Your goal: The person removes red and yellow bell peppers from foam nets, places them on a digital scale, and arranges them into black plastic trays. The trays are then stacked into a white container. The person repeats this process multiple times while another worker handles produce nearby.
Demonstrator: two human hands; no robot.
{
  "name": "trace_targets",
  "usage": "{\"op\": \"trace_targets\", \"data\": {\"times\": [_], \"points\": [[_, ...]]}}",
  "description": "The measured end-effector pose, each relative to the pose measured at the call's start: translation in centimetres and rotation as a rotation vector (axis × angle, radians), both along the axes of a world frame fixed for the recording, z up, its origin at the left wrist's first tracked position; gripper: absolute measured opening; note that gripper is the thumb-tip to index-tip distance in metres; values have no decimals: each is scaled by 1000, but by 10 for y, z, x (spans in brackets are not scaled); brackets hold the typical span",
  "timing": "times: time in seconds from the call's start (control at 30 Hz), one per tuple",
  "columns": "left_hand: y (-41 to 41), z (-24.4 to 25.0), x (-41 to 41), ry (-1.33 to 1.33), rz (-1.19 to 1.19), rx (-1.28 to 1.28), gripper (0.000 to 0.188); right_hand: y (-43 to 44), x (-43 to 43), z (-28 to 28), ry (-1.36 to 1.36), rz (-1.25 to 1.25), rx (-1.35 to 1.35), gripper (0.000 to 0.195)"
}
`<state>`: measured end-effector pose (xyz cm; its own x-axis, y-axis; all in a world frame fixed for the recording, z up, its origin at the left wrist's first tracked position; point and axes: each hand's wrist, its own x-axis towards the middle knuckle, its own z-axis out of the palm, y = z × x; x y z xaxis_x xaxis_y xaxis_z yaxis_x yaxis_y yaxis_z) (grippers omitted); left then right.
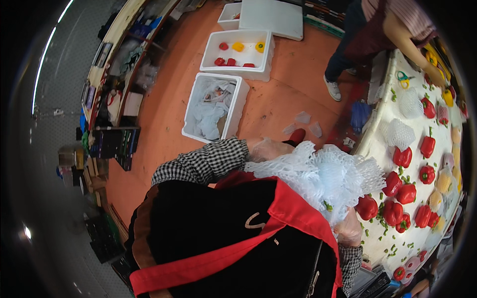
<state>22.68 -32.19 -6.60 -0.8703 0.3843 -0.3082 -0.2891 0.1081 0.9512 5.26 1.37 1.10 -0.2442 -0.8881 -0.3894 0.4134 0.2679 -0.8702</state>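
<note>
A bulky bundle of white foam netting sleeves (320, 175) is held against the front of the red apron. My left hand (270, 149), in a clear plastic glove, holds its far left side, the fingers partly hidden by the netting. At the lower right of the bundle, my right hand (349, 227), gloved too, grips it beside the table edge. A bit of green stem (328, 206) lies on the netting. Red bell peppers (393, 213) rest on the white-covered table (376, 242) to the right, among cut green stem pieces. Two foam sleeves (399, 134) lie farther up the table.
On the orange floor stand a foam box of crumpled wrapping (188, 111) and a foam box with red and yellow peppers (268, 56). Scissors (403, 79) lie on the table near a co-worker's arm (417, 52). Loose netting (302, 117) lies on the floor; shelves (123, 74) line the left.
</note>
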Motion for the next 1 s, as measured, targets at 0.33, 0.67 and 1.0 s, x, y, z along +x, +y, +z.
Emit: {"op": "trace_targets", "data": {"times": [0.33,0.67,1.0], "points": [[17,5,82,-23,572,550,52,-68,36,-25,-189,85,177,96],[-56,5,162,-204,961,411,43,-219,115,-54,143,362,165,90],[-137,-105,276,-116,1252,459,61,-376,252,-184,203,593,201,93]]}}
